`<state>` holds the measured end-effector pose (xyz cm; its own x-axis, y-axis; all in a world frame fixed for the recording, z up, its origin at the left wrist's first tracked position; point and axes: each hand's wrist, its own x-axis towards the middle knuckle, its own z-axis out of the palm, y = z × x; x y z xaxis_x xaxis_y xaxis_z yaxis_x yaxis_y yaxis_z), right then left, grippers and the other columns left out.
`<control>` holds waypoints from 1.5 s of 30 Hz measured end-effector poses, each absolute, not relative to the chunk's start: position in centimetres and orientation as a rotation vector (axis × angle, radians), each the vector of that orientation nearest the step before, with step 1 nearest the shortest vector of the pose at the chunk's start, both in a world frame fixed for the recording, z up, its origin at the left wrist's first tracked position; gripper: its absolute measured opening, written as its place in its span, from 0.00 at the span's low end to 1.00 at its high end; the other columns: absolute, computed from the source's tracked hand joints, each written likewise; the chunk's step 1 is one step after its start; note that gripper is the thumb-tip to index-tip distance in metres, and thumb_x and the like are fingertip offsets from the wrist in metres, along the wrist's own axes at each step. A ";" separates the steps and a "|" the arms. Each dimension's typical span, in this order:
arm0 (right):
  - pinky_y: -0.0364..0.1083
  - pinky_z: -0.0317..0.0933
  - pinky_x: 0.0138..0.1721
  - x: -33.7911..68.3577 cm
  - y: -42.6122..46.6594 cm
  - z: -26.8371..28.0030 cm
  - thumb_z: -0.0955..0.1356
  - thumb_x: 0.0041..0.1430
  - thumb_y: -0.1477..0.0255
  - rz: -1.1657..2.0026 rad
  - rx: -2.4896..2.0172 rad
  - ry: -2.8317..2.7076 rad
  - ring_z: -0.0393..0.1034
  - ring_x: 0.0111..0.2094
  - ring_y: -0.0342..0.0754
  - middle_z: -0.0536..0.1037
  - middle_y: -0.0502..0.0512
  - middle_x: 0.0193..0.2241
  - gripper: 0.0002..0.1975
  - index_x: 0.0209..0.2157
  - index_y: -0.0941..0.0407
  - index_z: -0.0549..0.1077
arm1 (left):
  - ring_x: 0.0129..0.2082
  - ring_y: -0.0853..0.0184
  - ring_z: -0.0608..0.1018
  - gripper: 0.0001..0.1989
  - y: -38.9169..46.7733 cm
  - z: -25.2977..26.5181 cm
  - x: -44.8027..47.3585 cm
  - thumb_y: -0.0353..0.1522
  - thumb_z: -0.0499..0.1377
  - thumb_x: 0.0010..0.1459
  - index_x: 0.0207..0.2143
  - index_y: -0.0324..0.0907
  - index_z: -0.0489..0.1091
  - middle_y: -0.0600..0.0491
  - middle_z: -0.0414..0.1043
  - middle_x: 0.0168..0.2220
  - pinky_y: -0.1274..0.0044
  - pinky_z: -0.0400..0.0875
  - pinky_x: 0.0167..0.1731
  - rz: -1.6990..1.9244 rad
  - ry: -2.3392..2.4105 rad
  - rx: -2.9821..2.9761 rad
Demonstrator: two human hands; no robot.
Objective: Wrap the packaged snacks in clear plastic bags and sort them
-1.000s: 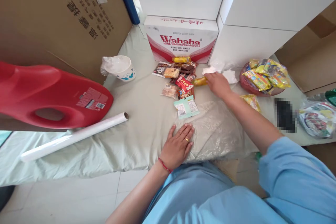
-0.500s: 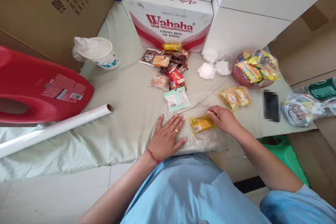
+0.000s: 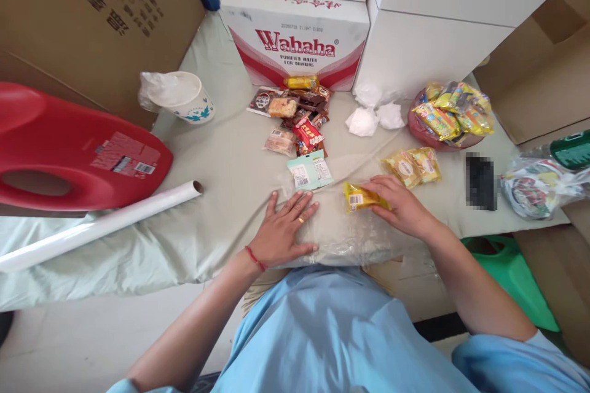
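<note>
My left hand (image 3: 284, 228) lies flat with its fingers spread, pressing on the clear plastic film (image 3: 336, 227) at the table's near edge. To its right, my right hand (image 3: 400, 204) grips the yellow snack packet (image 3: 357, 198) at its right end; a barcode label faces up. A pale green packet (image 3: 310, 170) lies just beyond my left fingers. Two yellow wrapped cakes (image 3: 410, 167) rest side by side past my right hand. Behind the green packet is a pile of small wrapped snacks (image 3: 308, 134), with another yellow packet (image 3: 301, 81) against the box at its back.
A Wahaba-style printed water carton (image 3: 295, 43) and white boxes (image 3: 442, 43) stand behind. On the left are a red jug (image 3: 124, 159), a white roll (image 3: 152, 209) and a paper cup (image 3: 196, 98). A bowl of snacks (image 3: 417, 126), white crumpled bundles (image 3: 362, 121) and a blurred black object (image 3: 480, 181) sit right.
My right hand has taken a fuller grip on the yellow packet and moved it slightly right and away from me. My left hand remains flat on the film, a little further left.
</note>
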<state>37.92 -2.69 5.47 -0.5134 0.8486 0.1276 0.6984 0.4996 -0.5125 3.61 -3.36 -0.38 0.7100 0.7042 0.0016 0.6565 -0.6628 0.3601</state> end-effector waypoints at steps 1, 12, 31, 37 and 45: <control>0.62 0.63 0.59 37.5 -2.5 5.6 0.66 0.68 0.68 0.581 -1.258 -2.391 0.65 0.58 0.60 0.75 0.62 0.54 0.25 0.66 0.49 0.67 | 0.73 0.45 0.56 0.48 -3.2 -0.3 3.6 0.60 0.58 0.58 0.73 0.47 0.52 0.40 0.53 0.73 0.44 0.25 0.68 0.188 1.059 2.575; 0.63 0.60 0.63 36.7 -5.2 5.5 0.67 0.68 0.72 0.620 -1.224 -2.396 0.62 0.63 0.60 0.69 0.65 0.61 0.22 0.62 0.52 0.69 | 0.72 0.56 0.60 0.27 -7.1 2.0 1.9 0.25 0.53 0.61 0.63 0.40 0.62 0.39 0.69 0.64 0.52 0.47 0.71 0.639 0.755 2.634; 0.45 0.70 0.38 43.0 -5.1 5.6 0.64 0.72 0.63 1.014 -1.501 -2.057 0.77 0.35 0.47 0.82 0.54 0.34 0.13 0.43 0.54 0.78 | 0.26 0.66 0.73 0.22 -2.1 2.8 3.6 0.48 0.50 0.68 0.28 0.44 0.68 0.55 0.71 0.25 0.76 0.68 0.30 0.524 1.370 1.791; 0.55 0.68 0.49 41.4 0.3 6.4 0.65 0.67 0.67 0.462 -1.797 -2.301 0.76 0.46 0.59 0.81 0.65 0.44 0.16 0.50 0.58 0.78 | 0.30 0.66 0.73 0.17 0.4 3.7 3.2 0.44 0.61 0.58 0.42 0.41 0.71 0.51 0.74 0.38 0.73 0.70 0.34 1.010 1.959 1.418; 0.56 0.62 0.58 36.5 6.2 6.4 0.67 0.68 0.61 0.475 -1.585 -2.448 0.69 0.57 0.61 0.76 0.68 0.55 0.27 0.63 0.60 0.69 | 0.51 0.62 0.78 0.18 -5.5 6.5 9.0 0.24 0.52 0.65 0.54 0.44 0.72 0.46 0.78 0.49 0.69 0.71 0.49 1.103 1.036 2.497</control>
